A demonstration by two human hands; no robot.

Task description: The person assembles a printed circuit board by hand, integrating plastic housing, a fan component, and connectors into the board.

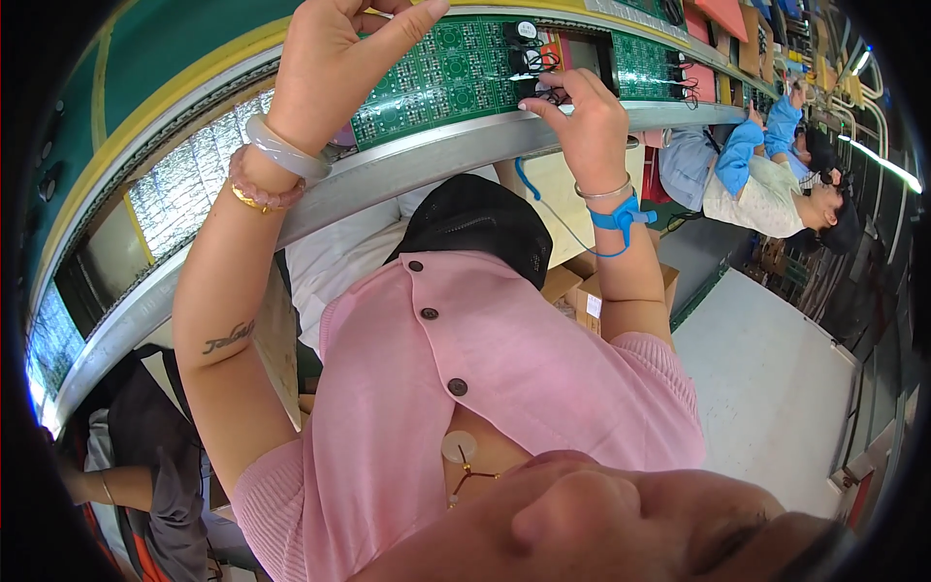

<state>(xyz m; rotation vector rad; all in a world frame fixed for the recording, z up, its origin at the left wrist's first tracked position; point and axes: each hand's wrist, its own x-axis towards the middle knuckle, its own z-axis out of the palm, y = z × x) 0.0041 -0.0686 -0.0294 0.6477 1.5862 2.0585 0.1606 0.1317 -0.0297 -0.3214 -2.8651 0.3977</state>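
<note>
A green circuit board panel (436,78) lies in the metal-edged conveyor line before me. Above its left part is my left hand (354,58), thumb stretched out away from the fingers; the fingertips run off the top edge, and I see nothing held. At the panel's right end, my right hand (587,121) pinches a small black wired component (553,94), mostly hidden by thumb and fingers. Just beyond it, black round components (522,56) with thin black wires sit along the board's edge, one with a white top. A blue wrist strap (623,221) with a cord circles my right wrist.
A metal rail (436,136) runs along the line's near side. Another green board (642,70) with wired black parts lies to the right. Silvery bubble sheeting (199,165) is at left. Cardboard boxes (592,296) stand below. Co-workers (766,184) are at right and lower left.
</note>
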